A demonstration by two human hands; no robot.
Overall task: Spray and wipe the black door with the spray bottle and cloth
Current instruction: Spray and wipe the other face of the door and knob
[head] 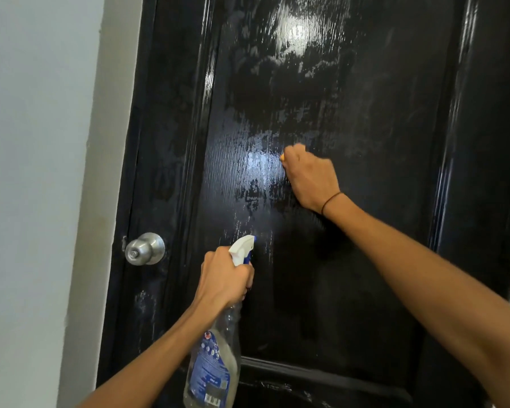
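Note:
The glossy black door [365, 260] fills most of the view, with wet streaks and smears across its upper and middle panel. My left hand [223, 279] grips the neck of a clear spray bottle [215, 366] with a blue label; its white and blue nozzle [242, 248] points at the door. My right hand [309, 176] is curled into a fist against the door's middle panel. Only a small yellow-orange edge of the cloth [282, 157] shows at its fingertips; the rest is hidden inside the hand.
A round silver door knob [145, 248] sits on the door's left side, level with the nozzle. A pale grey wall [36, 172] runs along the left of the door frame. A sliver of wall shows at the far right edge.

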